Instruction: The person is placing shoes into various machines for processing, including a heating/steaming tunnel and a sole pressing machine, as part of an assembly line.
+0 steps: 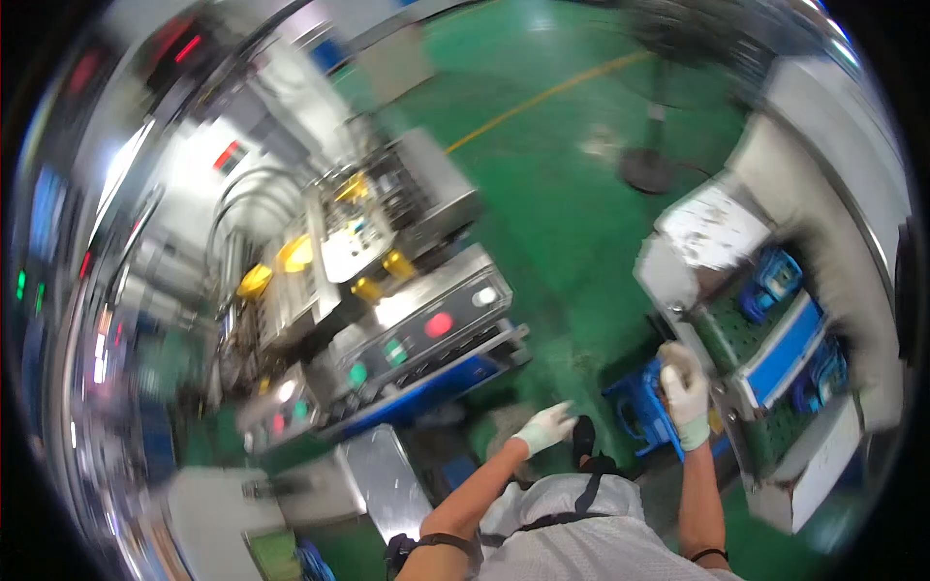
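My left hand [547, 429], in a white glove, hangs in front of my body with its fingers partly stretched out, and nothing shows in it. To the right, my white-gloved right hand [684, 395] has its fingers curled; whatever they may hold is hidden and blurred. It appears above a blue plastic stool [643, 407] and beside the near edge of a workbench [722, 387]. Left of me stands a machine with a metal control panel [436, 324] bearing red, green and white buttons. Yellow round parts [296, 254] sit on the machine behind that panel.
Blue objects [771, 283] lie in the bench's compartments, near a blue-and-white divider [787, 351]. A metal-topped surface [386, 481] stands at lower left. Farther off, a pedestal fan's base [646, 170] rests on the green floor [552, 232], which carries a yellow line.
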Tool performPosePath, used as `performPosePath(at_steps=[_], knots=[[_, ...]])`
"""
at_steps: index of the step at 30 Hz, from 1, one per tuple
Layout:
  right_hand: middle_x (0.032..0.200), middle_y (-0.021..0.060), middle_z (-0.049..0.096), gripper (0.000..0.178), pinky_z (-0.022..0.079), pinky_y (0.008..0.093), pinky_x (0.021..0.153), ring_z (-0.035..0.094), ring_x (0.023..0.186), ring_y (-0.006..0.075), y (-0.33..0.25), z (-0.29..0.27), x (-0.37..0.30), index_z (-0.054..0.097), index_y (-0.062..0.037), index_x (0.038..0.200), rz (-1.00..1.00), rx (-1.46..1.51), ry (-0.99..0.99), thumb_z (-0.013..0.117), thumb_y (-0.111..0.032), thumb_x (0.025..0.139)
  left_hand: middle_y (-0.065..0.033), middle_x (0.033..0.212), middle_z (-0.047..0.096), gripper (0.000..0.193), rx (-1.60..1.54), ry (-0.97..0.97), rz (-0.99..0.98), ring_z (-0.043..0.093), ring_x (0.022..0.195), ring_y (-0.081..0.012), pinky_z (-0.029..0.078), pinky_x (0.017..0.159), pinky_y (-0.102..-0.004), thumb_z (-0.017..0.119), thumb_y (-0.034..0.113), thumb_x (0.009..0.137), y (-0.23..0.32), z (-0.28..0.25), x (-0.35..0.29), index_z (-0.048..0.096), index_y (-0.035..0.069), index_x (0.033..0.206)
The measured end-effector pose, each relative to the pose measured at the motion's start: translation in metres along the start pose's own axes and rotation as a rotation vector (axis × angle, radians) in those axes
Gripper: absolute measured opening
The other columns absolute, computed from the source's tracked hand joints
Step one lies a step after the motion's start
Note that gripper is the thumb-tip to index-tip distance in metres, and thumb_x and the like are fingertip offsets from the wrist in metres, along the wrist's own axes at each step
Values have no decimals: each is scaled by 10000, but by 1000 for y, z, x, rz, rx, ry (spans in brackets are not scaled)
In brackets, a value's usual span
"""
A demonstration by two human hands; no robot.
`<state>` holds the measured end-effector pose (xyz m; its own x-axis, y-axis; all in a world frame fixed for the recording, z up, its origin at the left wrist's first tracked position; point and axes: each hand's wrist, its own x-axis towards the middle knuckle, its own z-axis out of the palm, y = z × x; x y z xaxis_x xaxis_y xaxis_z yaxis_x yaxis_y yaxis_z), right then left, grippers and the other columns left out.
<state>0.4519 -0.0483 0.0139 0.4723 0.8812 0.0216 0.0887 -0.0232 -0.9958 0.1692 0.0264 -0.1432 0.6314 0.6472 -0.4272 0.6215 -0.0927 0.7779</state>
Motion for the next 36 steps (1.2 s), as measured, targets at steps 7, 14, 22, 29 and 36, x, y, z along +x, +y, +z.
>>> performPosePath(at_steps=[7, 14, 22, 29, 36], knots=[[1213, 270, 694, 646, 512, 394, 1009, 671, 1156, 365, 191, 157, -43, 613, 60, 1295, 219, -917, -1216, 693, -440, 894, -161, 1005, 722, 396, -781, 1367, -912, 710, 806, -208, 590, 677, -327, 607, 198, 981, -278, -37, -400, 561, -15, 1312], [731, 32, 630, 232, 478, 373, 486, 601, 575, 185, 270, 228, -79, 673, -75, 994, 544, -867, -1386, 726, -284, 908, -180, 1080, 708, 521, -749, 2273, -1133, 694, 751, -215, 574, 639, -340, 639, 238, 959, -351, 205, -661, 524, -43, 1383], [961, 89, 707, 296, 567, 350, 641, 685, 791, 197, 141, 346, -103, 637, 13, 1227, 480, -1025, -1040, 644, -148, 979, -364, 1509, 412, 895, -985, 2213, -1654, 451, 1406, -420, 376, 1163, -440, 737, 358, 923, -397, 331, -658, 291, -167, 1495], [938, 197, 726, 265, 591, 360, 640, 732, 773, 258, 107, 430, -157, 571, 42, 994, 405, -1210, -1257, 488, -203, 1050, -362, 1481, 394, 827, -390, 2118, -1969, 421, 1355, -508, 383, 1132, -506, 652, 456, 966, -427, 294, -888, 313, -7, 1562], [907, 207, 747, 331, 571, 413, 767, 720, 809, 353, 104, 531, -255, 694, 33, 962, -135, -1141, -1626, 552, -264, 996, -243, 1220, 546, 300, -204, 2074, -1875, 556, 1135, -442, 460, 987, -494, 566, 189, 1024, -409, 298, -871, 607, 4, 1257]])
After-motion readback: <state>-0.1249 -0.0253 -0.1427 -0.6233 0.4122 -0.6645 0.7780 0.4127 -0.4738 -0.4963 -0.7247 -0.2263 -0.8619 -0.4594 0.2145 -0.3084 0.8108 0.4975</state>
